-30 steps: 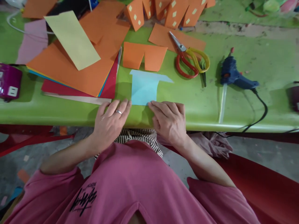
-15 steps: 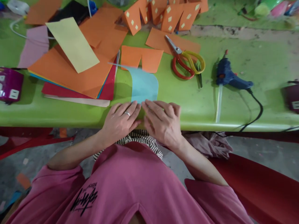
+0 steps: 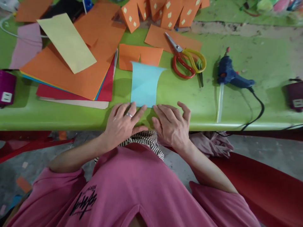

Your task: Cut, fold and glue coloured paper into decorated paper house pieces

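A light blue paper piece lies on the green table near its front edge, its far end curling up. My left hand, with a ring on one finger, rests flat at the paper's near left corner, fingers stretched out. Beside it my right hand lies at the near right corner, fingers spread and slightly lifted. Both sets of fingertips touch or press the paper's near edge. Neither hand grips anything.
A stack of coloured sheets topped by a yellow strip lies left. Orange cut-outs, red-and-yellow scissors and a blue glue gun with cord sit behind. Orange paper houses stand at the back. Purple boxes sit at both ends.
The blue paper, lying flat a second ago, was bent up and over and now lies as a narrower piece. Both hands moved together, then slightly apart along its near edge.
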Demonstrator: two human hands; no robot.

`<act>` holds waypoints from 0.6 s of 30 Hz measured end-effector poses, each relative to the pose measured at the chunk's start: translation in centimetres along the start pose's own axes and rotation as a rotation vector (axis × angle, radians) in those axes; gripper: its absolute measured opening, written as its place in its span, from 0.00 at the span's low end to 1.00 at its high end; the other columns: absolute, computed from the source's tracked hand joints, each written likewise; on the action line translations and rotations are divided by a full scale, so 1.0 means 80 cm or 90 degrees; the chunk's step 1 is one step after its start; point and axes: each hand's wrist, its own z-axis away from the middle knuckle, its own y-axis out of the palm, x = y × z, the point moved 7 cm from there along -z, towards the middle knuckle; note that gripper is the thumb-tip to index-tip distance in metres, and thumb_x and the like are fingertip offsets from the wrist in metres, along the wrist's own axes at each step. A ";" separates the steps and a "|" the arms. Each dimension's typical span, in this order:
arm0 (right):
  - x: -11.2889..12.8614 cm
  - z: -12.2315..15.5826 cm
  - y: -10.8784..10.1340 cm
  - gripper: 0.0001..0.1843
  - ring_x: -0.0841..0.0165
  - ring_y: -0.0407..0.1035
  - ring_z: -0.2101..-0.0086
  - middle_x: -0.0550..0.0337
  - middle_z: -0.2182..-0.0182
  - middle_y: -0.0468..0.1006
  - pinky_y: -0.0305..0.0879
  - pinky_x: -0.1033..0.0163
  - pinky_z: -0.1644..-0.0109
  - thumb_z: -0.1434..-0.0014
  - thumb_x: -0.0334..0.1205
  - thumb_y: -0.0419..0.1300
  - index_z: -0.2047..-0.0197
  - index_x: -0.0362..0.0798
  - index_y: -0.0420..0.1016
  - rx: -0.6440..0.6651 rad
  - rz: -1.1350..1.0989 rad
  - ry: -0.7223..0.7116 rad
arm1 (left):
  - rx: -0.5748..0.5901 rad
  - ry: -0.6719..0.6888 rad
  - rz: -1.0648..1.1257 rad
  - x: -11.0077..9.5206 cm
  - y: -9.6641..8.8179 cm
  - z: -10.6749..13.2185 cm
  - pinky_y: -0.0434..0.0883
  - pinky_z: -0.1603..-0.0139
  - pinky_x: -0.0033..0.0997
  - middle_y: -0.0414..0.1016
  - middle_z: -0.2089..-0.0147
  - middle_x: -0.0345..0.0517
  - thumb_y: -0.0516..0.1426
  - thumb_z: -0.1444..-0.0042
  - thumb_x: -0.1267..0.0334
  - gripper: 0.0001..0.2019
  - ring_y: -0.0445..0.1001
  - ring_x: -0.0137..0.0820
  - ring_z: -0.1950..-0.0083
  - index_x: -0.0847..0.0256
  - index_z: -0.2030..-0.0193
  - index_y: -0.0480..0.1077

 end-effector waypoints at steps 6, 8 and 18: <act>0.001 0.001 0.004 0.18 0.60 0.74 0.51 0.57 0.49 0.83 0.53 0.45 0.34 0.30 0.42 0.55 0.40 0.52 0.74 0.031 -0.005 0.028 | 0.005 -0.013 0.004 0.019 -0.012 0.009 0.65 0.38 0.50 0.78 0.44 0.57 0.48 0.31 0.41 0.30 0.74 0.44 0.46 0.63 0.37 0.71; 0.002 0.000 0.003 0.17 0.61 0.74 0.51 0.57 0.50 0.83 0.53 0.46 0.34 0.29 0.43 0.54 0.41 0.52 0.75 0.024 0.007 0.022 | 0.000 -0.024 0.011 0.029 -0.017 0.017 0.65 0.38 0.50 0.78 0.44 0.59 0.48 0.31 0.42 0.30 0.74 0.45 0.46 0.66 0.38 0.71; 0.000 0.000 0.007 0.18 0.59 0.74 0.50 0.55 0.49 0.82 0.54 0.43 0.33 0.31 0.37 0.56 0.40 0.53 0.74 0.010 -0.020 0.029 | -0.024 -0.005 0.057 -0.017 0.001 -0.021 0.64 0.39 0.46 0.77 0.42 0.58 0.45 0.35 0.34 0.38 0.71 0.46 0.42 0.66 0.35 0.69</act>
